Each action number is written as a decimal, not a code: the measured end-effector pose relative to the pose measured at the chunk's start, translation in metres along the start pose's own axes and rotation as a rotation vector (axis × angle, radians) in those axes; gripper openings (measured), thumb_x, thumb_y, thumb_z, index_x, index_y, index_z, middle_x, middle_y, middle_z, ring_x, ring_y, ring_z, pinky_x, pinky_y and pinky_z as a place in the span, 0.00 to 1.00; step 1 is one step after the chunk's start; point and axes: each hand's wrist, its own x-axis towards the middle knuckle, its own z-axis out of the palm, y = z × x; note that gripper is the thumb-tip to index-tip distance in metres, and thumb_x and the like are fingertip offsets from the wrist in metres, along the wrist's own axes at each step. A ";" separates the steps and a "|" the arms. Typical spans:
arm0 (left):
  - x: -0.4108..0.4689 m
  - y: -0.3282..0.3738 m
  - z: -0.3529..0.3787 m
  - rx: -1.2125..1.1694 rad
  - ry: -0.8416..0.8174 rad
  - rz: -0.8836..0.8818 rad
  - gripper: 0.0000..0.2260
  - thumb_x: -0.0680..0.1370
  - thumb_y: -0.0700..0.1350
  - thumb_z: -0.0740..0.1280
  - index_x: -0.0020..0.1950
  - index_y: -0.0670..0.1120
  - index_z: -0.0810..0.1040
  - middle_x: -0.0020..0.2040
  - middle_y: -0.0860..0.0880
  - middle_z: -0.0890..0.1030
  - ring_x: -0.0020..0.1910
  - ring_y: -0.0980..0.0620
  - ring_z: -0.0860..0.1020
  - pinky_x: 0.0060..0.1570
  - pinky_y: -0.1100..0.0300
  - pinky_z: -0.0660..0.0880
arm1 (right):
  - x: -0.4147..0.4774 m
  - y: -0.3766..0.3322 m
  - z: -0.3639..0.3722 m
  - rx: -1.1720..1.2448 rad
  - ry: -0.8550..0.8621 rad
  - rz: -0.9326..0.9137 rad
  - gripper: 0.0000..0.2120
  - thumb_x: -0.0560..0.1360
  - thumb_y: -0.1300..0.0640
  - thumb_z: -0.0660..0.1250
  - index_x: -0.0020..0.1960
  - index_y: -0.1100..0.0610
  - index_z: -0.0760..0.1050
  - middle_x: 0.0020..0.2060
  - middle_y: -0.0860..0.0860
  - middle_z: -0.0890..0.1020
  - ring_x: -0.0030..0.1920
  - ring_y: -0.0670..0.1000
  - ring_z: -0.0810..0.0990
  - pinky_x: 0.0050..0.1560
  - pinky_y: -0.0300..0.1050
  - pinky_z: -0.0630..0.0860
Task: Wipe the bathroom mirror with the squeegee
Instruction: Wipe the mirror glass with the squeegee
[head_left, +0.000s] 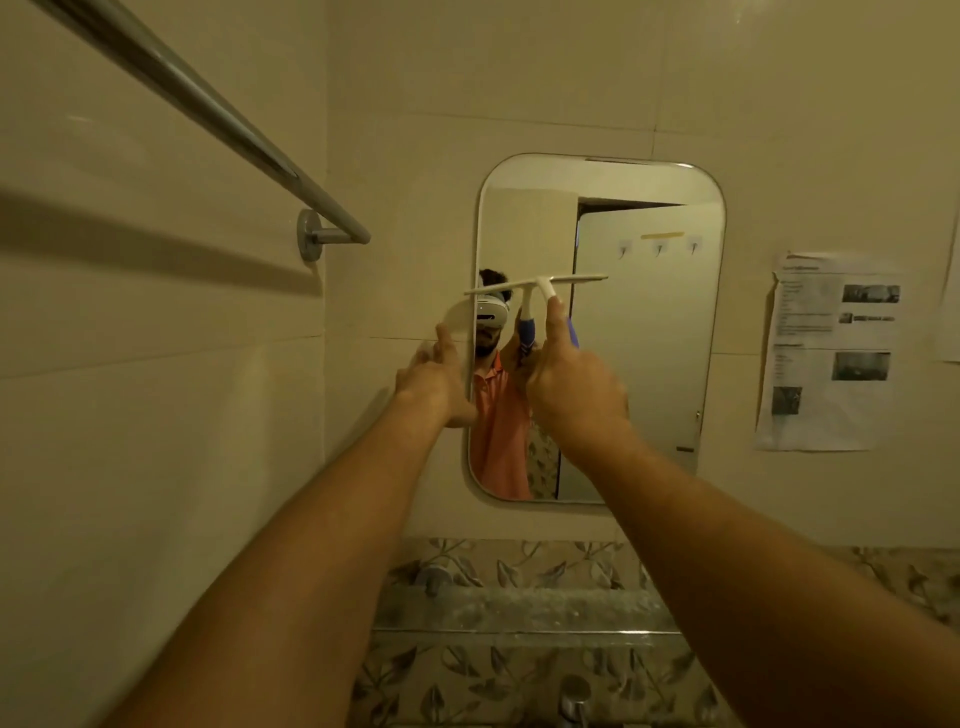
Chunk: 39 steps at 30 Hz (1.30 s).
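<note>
Tiled wall (519, 78): right hand (576, 389) grips squeegee (535, 285), blade horizontal against mirror (649, 338) above it; left hand (431, 379), fingers loose, touches mirror's edge.

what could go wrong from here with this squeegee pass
The squeegee blade's left end overhangs the left edge of the mirror, so it may catch the rim and skip. The left hand sits at that same edge, below the blade, and could block a downward pass or smudge the glass. The right hand holds the blade slightly tilted, right end higher, which may leave streaks.
</note>
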 end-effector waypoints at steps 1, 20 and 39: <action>-0.001 0.000 -0.001 0.002 -0.002 -0.003 0.55 0.75 0.53 0.72 0.77 0.45 0.25 0.81 0.41 0.45 0.79 0.40 0.55 0.72 0.43 0.62 | -0.006 0.003 0.006 -0.006 -0.001 0.001 0.36 0.85 0.47 0.56 0.81 0.41 0.34 0.36 0.54 0.75 0.31 0.51 0.76 0.28 0.46 0.71; -0.015 0.000 -0.009 0.018 -0.013 -0.019 0.52 0.75 0.42 0.70 0.78 0.46 0.28 0.82 0.42 0.43 0.76 0.39 0.62 0.72 0.43 0.64 | -0.074 0.049 0.043 -0.167 -0.123 0.033 0.43 0.84 0.57 0.57 0.78 0.40 0.25 0.40 0.54 0.77 0.29 0.48 0.71 0.25 0.43 0.67; -0.008 0.018 -0.018 0.077 -0.042 -0.060 0.48 0.77 0.46 0.68 0.80 0.44 0.32 0.79 0.38 0.57 0.75 0.38 0.63 0.71 0.44 0.65 | 0.080 -0.006 -0.068 -0.118 0.079 -0.170 0.32 0.86 0.51 0.56 0.82 0.42 0.41 0.37 0.56 0.77 0.34 0.54 0.79 0.39 0.56 0.84</action>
